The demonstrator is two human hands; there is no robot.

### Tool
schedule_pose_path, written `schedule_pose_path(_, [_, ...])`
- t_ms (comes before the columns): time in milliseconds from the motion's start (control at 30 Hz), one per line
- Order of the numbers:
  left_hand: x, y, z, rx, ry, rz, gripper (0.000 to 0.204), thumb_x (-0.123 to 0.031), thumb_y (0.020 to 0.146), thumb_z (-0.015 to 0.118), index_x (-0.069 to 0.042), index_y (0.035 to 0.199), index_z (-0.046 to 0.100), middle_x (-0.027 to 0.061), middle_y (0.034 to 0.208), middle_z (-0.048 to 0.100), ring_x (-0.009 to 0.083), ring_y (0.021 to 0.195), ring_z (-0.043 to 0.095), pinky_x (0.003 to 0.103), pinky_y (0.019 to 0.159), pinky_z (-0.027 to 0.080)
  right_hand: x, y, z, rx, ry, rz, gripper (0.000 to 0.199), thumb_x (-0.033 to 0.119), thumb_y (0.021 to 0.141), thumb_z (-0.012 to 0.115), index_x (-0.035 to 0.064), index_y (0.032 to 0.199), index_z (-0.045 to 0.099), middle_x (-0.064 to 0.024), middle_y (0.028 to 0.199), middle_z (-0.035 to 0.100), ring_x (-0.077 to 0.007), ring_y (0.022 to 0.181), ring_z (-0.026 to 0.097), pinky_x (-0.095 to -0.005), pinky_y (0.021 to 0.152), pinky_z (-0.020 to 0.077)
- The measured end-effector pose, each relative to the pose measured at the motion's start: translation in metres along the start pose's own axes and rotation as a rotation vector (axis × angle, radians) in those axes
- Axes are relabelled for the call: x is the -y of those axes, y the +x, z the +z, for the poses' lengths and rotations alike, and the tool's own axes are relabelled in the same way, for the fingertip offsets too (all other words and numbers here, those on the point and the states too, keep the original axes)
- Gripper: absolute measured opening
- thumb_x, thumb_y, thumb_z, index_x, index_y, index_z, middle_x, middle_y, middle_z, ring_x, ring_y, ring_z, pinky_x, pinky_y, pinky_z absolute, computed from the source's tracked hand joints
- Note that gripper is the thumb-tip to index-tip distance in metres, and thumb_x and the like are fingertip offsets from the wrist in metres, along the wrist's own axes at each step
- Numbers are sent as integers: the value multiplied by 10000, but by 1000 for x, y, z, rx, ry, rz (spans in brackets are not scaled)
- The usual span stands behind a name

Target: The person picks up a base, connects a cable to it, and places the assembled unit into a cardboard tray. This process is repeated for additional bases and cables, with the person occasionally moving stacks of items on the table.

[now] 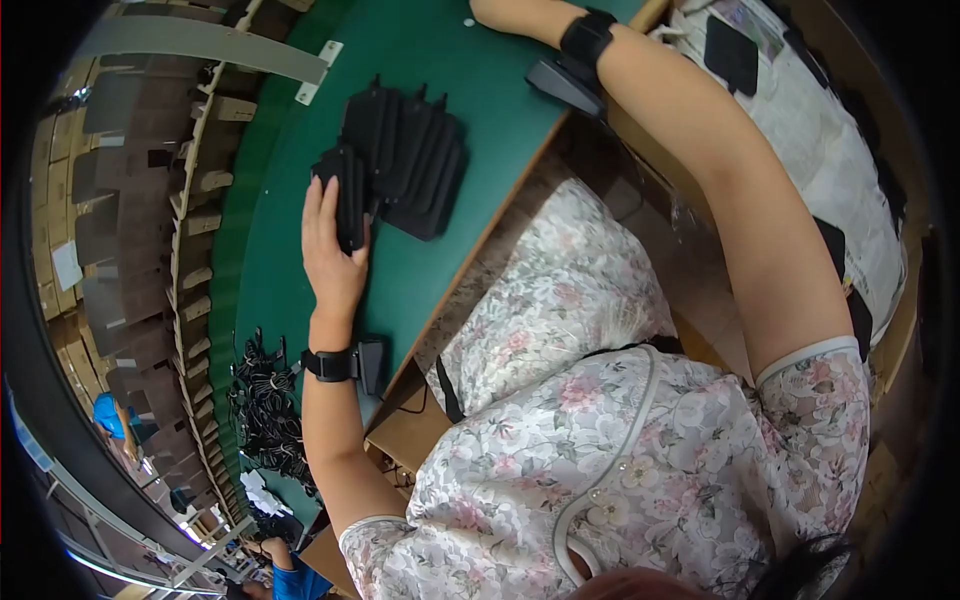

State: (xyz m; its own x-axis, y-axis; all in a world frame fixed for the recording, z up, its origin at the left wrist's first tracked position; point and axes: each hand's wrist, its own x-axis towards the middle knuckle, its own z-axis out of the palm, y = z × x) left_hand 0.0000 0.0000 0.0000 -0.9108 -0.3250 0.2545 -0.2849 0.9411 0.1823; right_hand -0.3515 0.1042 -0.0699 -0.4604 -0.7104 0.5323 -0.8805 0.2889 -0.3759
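- Two hands of one person show, both bare, above or beside a green table [500, 110]; each wrist wears a black band with a dark grey block on it, so two bands in all.
- The left hand [334, 245] is curled around the near-left part of a cluster of flat black pieces [418, 185], fingers laid along one side and thumb at the end nearest the body; it holds the pieces there.
- The right hand [512, 14] reaches to the upper edge, where the picture cuts it off (I cannot tell how its fingers stand, or whether it holds anything).
- The black pieces lie on the table, ahead of the person and left of the middle, overlapping like fanned cards in about three touching groups; at least six can be told apart, but their dark edges merge, so an exact count cannot be given.
- Their long axes run roughly from the upper edge toward the lower edge; those on the right lean, upper ends to the right. At least three short stubs poke from the upper ends, pointing away from the person.
- One tangled heap of black cables [268, 415] sits on the table, left of the left forearm.
- One grey metal arm [230, 48] ends in one pale bracket [318, 73] at the table.
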Motion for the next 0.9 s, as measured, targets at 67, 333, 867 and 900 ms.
schedule_pose_path(67, [-5, -11, 11, -19, -5, -21, 589, -93, 749, 672, -80, 1298, 461, 191, 1362, 404, 352, 1234, 417, 405, 1010, 352, 1, -6, -1, 21, 8, 21, 170, 135, 715, 622, 88, 873, 580, -101, 928, 515, -293, 925, 491, -401, 790, 397])
schedule_pose_path(333, [4, -2, -9, -17, -31, 3, 620, -86, 716, 684, -77, 1295, 465, 177, 1367, 403, 346, 1245, 408, 406, 1004, 353, -2, 8, 0, -51, -49, 48, 108, 141, 800, 536, 88, 872, 596, -92, 957, 536, -301, 931, 511, -407, 799, 411])
schedule_pose_path(867, [10, -9, -13, -65, -54, -42, 697, -65, 636, 711, -113, 1290, 475, 154, 1387, 379, 331, 1262, 388, 420, 1022, 338, -1, 12, 3, -44, -52, 31, 161, 43, 799, 498, 113, 909, 592, -36, 987, 548, -251, 973, 517, -380, 817, 423])
schedule_pose_path(900, [10, -10, -13, -67, -59, -33, 706, -59, 627, 712, -114, 1290, 476, 151, 1388, 378, 330, 1262, 388, 420, 1023, 338, 0, 12, 3, -39, -48, 43, 160, 42, 799, 499, 113, 908, 592, -36, 989, 548, -251, 974, 517, -380, 816, 425])
